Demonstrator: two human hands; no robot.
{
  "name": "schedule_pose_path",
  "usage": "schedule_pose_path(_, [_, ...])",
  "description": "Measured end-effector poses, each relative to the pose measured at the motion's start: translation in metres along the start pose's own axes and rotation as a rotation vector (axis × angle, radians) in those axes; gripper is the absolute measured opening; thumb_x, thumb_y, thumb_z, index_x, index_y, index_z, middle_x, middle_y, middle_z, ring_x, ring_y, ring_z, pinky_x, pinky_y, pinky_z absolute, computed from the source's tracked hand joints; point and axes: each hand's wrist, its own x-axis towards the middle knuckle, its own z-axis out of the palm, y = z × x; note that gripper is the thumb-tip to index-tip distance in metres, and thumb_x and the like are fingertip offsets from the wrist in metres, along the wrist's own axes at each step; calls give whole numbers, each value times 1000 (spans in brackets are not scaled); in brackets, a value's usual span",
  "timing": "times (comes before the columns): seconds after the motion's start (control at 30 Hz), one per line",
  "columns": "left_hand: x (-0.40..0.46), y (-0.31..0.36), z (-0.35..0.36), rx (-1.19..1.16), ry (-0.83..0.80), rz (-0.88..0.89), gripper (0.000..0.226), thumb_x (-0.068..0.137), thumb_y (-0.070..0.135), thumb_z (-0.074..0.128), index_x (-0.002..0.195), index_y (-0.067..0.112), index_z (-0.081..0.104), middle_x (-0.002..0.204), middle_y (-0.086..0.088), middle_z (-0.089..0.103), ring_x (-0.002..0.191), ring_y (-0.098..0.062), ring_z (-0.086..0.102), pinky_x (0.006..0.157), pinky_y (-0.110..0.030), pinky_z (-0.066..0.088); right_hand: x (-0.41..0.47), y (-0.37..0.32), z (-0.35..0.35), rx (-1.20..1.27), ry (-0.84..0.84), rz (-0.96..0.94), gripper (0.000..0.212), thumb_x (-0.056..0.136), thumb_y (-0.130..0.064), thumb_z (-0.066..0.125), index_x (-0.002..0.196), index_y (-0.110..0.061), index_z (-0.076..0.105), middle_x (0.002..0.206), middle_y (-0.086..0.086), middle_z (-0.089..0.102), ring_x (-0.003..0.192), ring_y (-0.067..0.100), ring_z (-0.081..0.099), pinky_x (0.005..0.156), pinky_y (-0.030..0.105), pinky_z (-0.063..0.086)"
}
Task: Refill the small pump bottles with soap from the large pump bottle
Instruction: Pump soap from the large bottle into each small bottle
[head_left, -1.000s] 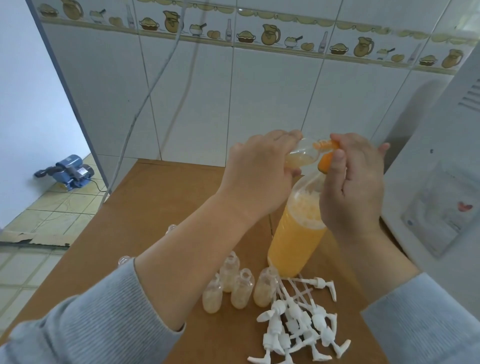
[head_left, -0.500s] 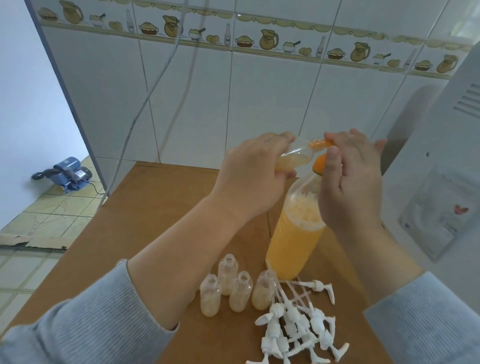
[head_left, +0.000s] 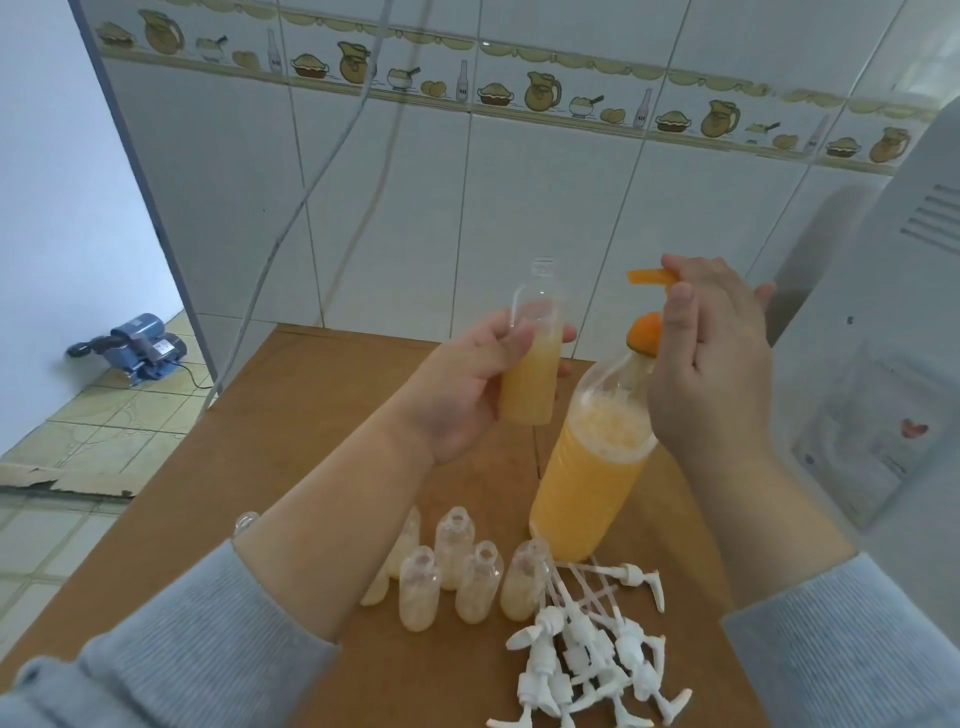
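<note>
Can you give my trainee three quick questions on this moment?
1. True or false: the small bottle in the left hand is upright and uncapped.
2. What does the right hand rest on? A) a white pump B) the big bottle's orange pump C) the table
3. Fill in: the loose white pumps lie ___ the big bottle, toward the camera.

Key: 1 true; 2 B; 3 in front of.

Bright even daylight, soft focus, fisheye edges
</note>
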Motion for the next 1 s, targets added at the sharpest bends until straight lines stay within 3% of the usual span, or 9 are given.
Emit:
schedule_pose_path(0.17, [-25, 3, -19, -101, 64, -43, 39, 93, 32, 42, 123, 12, 55, 107, -4, 66, 91, -21, 62, 86, -43, 52, 1, 1, 4, 10, 23, -9, 50, 100, -35, 22, 124, -10, 57, 128, 3, 57, 132, 18, 39, 118, 32, 2])
schedule_pose_path(0.3, [-59, 0, -36, 80, 158, -50, 32, 91, 34, 51, 114, 15, 63, 103, -6, 66, 93, -26, 63, 91, -50, 50, 1, 2, 4, 3, 28, -6, 50, 100, -36, 21, 122, -10, 58, 127, 2, 56, 129, 13, 41, 116, 23, -1])
schedule_pose_path(0.37, [-81, -3, -44, 205, 218, -61, 30, 83, 36, 63, 110, 23, 65, 100, -3, 68, 95, -24, 66, 91, -48, 51, 0, 1, 4, -2, 31, -12, 50, 100, -36, 21, 121, -9, 58, 126, 1, 57, 127, 13, 42, 116, 24, 0])
schedule_pose_path(0.53, [-132, -24, -60, 492, 323, -163, 53, 53, 50, 78, 103, 40, 63, 104, -3, 71, 99, -19, 67, 89, -42, 50, 1, 1, 4, 5, 55, -8, 47, 101, -34, 23, 120, -10, 60, 124, 1, 58, 125, 12, 44, 116, 26, 3])
schedule_pose_path(0.63, [-149, -54, -66, 534, 477, -229, 49, 57, 38, 81, 102, 31, 63, 96, -5, 72, 92, -24, 67, 87, -46, 51, -1, 0, 4, 10, 75, -15, 45, 101, -31, 25, 121, -9, 58, 124, 3, 58, 124, 15, 45, 117, 30, 7])
schedule_pose_path(0.73, [-156, -81, -66, 622, 548, -261, 37, 73, 7, 79, 96, 30, 61, 91, 7, 72, 86, -13, 68, 80, -32, 53, -1, -1, 5, 2, 80, -15, 47, 101, -32, 24, 120, -8, 59, 123, 4, 59, 124, 15, 45, 118, 33, 8])
schedule_pose_path(0.83, [-159, -100, -67, 837, 544, -267, 40, 71, 12, 80, 89, 39, 58, 82, 6, 67, 77, -6, 63, 69, -22, 47, 0, -1, 6, -2, 83, -13, 47, 101, -32, 24, 120, -7, 59, 124, 4, 58, 124, 16, 46, 118, 32, 8])
schedule_pose_path(1.0, [-159, -118, -61, 950, 488, -182, 61, 67, 13, 82, 96, 54, 48, 88, 25, 62, 83, 0, 58, 74, -17, 46, -2, -1, 6, 10, 90, -7, 46, 101, -31, 25, 120, -7, 59, 124, 4, 58, 124, 16, 46, 116, 26, 5])
